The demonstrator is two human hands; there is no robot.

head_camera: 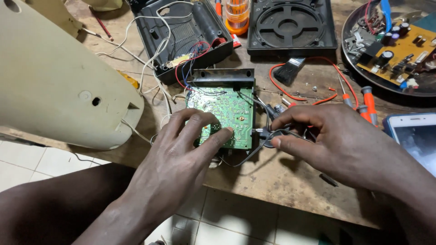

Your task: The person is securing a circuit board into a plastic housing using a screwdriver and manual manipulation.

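A cream plastic housing (59,77) lies at the left of the wooden worktop (281,181). The left hand (181,154) reaches in from below, fingers spread and arched, fingertips pressing on the green circuit board (227,113). The board lies flat near the worktop's front edge, solder side up, its long axis running away from the person toward an open black case (181,36). The right hand (336,140) pinches a black wire (254,152) just beside the board's right edge. Farther right lies a phone (415,136).
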